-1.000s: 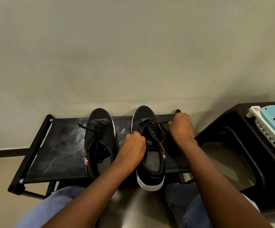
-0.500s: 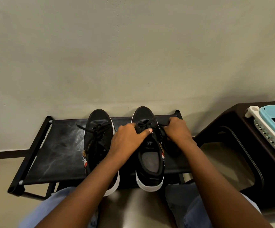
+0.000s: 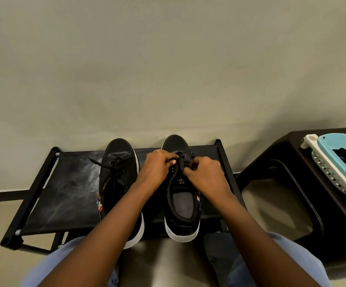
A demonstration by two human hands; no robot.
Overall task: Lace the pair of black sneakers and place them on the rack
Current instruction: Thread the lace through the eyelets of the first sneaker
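On the rack's [image 3: 50, 195] right half, my left hand [image 3: 155, 168] and right hand [image 3: 205, 175] both pinch the lace [image 3: 180, 162] over the right sneaker [image 3: 181, 204]; the left sneaker [image 3: 118, 172] sits just beside it, lace ends loose. I judge the lace soft and limp, best taken near its tip, and the shoes light, easiest lifted by the collar. My fingers hide the eyelets being worked, and black on black blurs the threading.

Dim, soft light from above. The wall [image 3: 168, 69] darkens toward the corners. Wide-angle bending curves the edges; focus is fairly sharp.
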